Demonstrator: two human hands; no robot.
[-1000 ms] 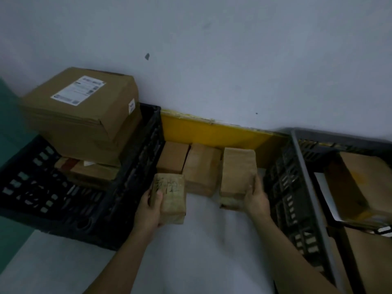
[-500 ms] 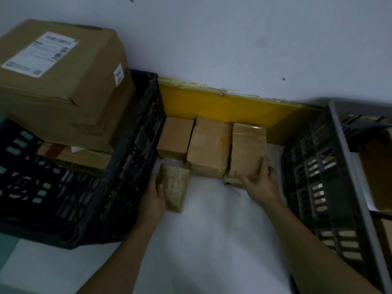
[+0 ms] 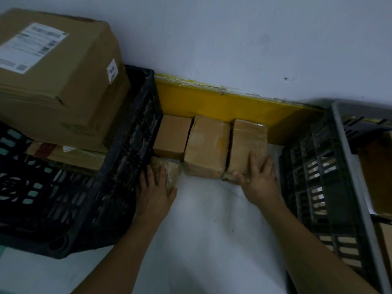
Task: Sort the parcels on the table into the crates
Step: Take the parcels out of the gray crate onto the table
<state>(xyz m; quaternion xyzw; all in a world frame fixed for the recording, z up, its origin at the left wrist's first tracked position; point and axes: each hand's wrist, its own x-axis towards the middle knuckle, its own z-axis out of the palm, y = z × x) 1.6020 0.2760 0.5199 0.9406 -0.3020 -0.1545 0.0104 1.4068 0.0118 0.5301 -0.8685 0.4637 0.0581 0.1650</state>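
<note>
— Left hand (image 3: 156, 190), where is it?
— Low in the middle of the frame, lying over a small tape-wrapped parcel (image 3: 169, 174) on the white table (image 3: 212, 240). Its fingers spread over the top and the thumb wraps the parcel's near right corner, so it grips that parcel, which sits right against the wall of the black crate (image 3: 118, 179).

— And the right hand (image 3: 257, 181)?
— Just right of centre. Its fingers lie flat and straight on top of the rightmost brown parcel (image 3: 247, 143), the thumb at the parcel's near edge. It presses rather than grasps.

— What else is in that row?
— Two more: a middle parcel (image 3: 206, 147) touching the rightmost one, and a smaller left parcel (image 3: 171, 136) beside the black crate. All three back onto a yellow strip (image 3: 222, 105) at the foot of the wall.

— The crates?
— The black crate fills the left of the frame and carries a large cardboard box (image 3: 57, 81) with a white shipping label, stacked over flatter parcels. A grey crate (image 3: 331, 177) stands at the right edge with brown boxes inside, only partly visible.
</note>
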